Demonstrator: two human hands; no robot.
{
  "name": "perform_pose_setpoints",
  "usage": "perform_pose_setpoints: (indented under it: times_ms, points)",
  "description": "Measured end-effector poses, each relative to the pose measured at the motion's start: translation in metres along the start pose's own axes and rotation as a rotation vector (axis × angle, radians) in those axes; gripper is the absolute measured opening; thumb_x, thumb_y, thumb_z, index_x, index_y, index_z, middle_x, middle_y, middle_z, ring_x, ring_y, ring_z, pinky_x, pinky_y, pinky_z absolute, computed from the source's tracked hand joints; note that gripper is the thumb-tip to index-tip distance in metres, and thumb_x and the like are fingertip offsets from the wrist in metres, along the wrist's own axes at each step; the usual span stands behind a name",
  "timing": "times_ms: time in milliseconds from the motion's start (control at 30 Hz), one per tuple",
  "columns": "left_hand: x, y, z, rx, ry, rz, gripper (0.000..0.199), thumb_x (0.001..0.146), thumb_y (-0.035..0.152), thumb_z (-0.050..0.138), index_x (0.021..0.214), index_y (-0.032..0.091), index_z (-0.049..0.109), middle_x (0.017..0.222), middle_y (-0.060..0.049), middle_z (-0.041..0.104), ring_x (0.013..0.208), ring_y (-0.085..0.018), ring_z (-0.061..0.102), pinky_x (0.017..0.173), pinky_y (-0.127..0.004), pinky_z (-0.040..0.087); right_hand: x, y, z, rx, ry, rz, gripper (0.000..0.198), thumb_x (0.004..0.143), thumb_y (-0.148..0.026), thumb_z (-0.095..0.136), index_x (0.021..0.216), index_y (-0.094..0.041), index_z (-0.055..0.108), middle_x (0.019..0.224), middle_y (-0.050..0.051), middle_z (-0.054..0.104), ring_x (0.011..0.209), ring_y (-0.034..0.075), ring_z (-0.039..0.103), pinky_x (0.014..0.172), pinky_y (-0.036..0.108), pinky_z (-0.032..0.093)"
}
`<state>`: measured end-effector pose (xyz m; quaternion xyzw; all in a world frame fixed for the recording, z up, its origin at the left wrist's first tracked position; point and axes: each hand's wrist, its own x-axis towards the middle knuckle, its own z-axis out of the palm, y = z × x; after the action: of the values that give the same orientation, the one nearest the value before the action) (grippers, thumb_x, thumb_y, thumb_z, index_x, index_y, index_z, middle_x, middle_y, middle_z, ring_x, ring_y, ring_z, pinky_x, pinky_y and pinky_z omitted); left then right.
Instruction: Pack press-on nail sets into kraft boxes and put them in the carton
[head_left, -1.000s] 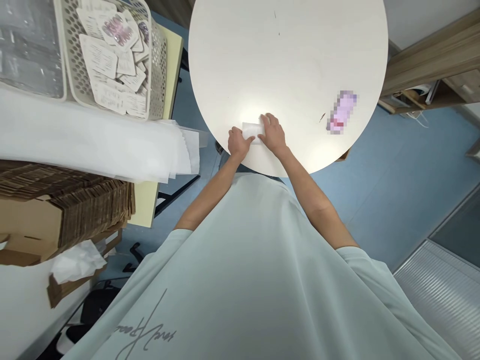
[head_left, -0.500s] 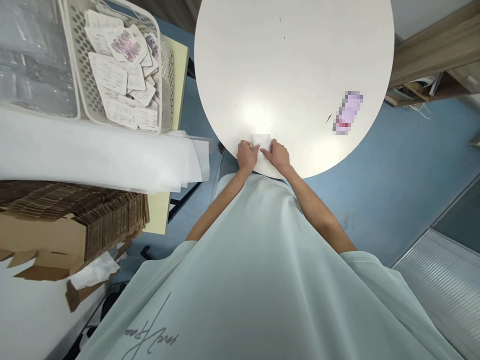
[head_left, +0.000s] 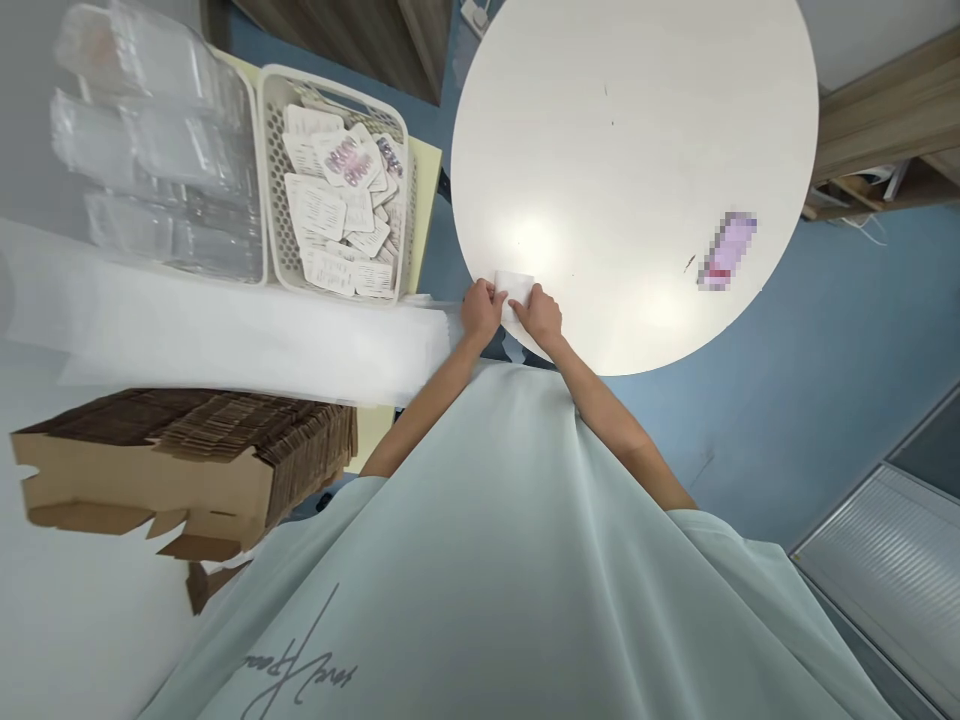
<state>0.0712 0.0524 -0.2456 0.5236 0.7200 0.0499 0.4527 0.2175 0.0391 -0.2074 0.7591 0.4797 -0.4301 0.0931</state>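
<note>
Between my hands is a small, flat white square (head_left: 515, 284), which looks like folded sheet or a wrapped packet; I cannot make out what is inside, if anything. My left hand (head_left: 482, 309) grips its left side, thumb pressed on the face. On the opposite side my right hand (head_left: 541, 315) pinches it the same way. Both hands are at the near left edge of the round white table (head_left: 637, 130), and the square overlaps that edge in view.
To the left, a perforated white basket (head_left: 411, 215) holds several printed cards (head_left: 322, 205). Beside it is a bin of clear plastic packages (head_left: 172, 150). White sheets (head_left: 300, 345) and folded cardboard boxes (head_left: 210, 470) lie nearer me. A blurred purple object (head_left: 729, 250) rests on the table's right.
The view has turned toward the left, so the table and basket appear further right. My hands have shifted toward the table's left edge with the white square still between them.
</note>
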Motion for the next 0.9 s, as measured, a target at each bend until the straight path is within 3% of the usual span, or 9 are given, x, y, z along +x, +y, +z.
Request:
perform_pose_setpoints:
  times_ms: [167,333,433,633,900]
  points:
    - [0.014,-0.003,-0.011,0.033,-0.028,-0.024,0.017,0.105,0.029,0.076,0.1,0.025,0.06,0.115,-0.012,0.078,0.111,-0.03,0.072,0.109,-0.047,0.055,0.002,-0.017,-0.001,-0.059,-0.017,0.002,0.039,0.117,-0.054,0.063,0.132,-0.018,0.058,0.134,0.024,0.079,0.127,0.042,0.076,0.105,0.052,0.062]
    - [0.01,0.007,-0.011,-0.003,-0.009,-0.06,0.007,0.103,0.024,0.073,0.106,0.023,0.066,0.117,-0.014,0.08,0.115,-0.032,0.073,0.112,-0.05,0.056,-0.008,-0.008,-0.006,-0.054,-0.032,-0.041,0.037,0.12,-0.048,0.055,0.139,-0.016,0.057,0.138,0.024,0.079,0.128,0.04,0.077,0.105,0.052,0.063]
    - [-0.003,0.011,-0.023,-0.041,0.026,-0.064,0.015,0.102,0.021,0.071,0.117,0.02,0.071,0.127,-0.017,0.081,0.118,-0.033,0.076,0.114,-0.051,0.057,-0.014,0.003,-0.012,-0.05,-0.058,-0.058,0.033,0.12,-0.045,0.054,0.139,-0.018,0.058,0.137,0.021,0.081,0.129,0.04,0.077,0.107,0.052,0.062]
    - [-0.073,-0.008,-0.046,-0.245,0.181,0.009,0.026,0.102,0.026,0.068,0.127,0.021,0.073,0.132,-0.014,0.085,0.108,-0.028,0.082,0.107,-0.046,0.065,-0.036,0.04,-0.03,-0.013,-0.067,-0.15,0.032,0.12,-0.042,0.054,0.142,-0.021,0.062,0.139,0.017,0.084,0.129,0.035,0.078,0.105,0.046,0.061]
    - [-0.191,-0.039,-0.036,-0.555,0.391,-0.199,0.027,0.096,0.036,0.069,0.119,0.023,0.072,0.114,-0.009,0.085,0.09,-0.021,0.083,0.099,-0.042,0.07,-0.062,0.072,-0.045,-0.018,-0.123,-0.307,0.029,0.118,-0.041,0.055,0.134,-0.023,0.07,0.133,0.014,0.087,0.124,0.032,0.081,0.103,0.044,0.062]
